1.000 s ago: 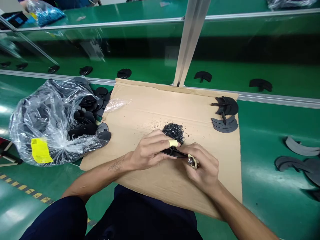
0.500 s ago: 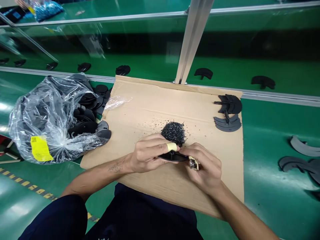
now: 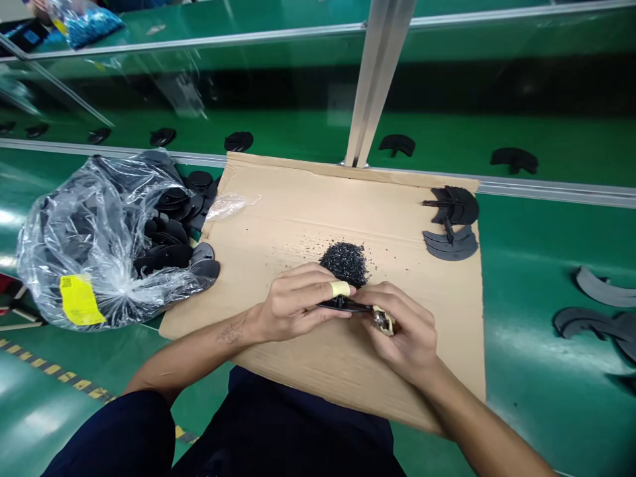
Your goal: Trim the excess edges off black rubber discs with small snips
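Note:
My left hand (image 3: 293, 301), with a yellow cot on one fingertip, is closed round a flat black plastic part (image 3: 342, 305) held just above a cardboard sheet (image 3: 308, 212). Pressed against that part's right end is my right hand (image 3: 402, 328), closed on a small tool (image 3: 382, 320) with a pale handle and a metal tip. A pile of black shavings (image 3: 346, 262) lies on the cardboard just beyond my fingers.
A clear plastic bag (image 3: 94, 238) of black parts lies at the left, several spilling toward the cardboard. Trimmed black pieces (image 3: 451, 222) sit at the cardboard's right edge and more (image 3: 599, 311) on the green bench. Black parts (image 3: 514, 159) lie on the belt behind an aluminium post (image 3: 375, 73).
The black part has tilted flatter between my hands. Both hands stay in place over the cardboard.

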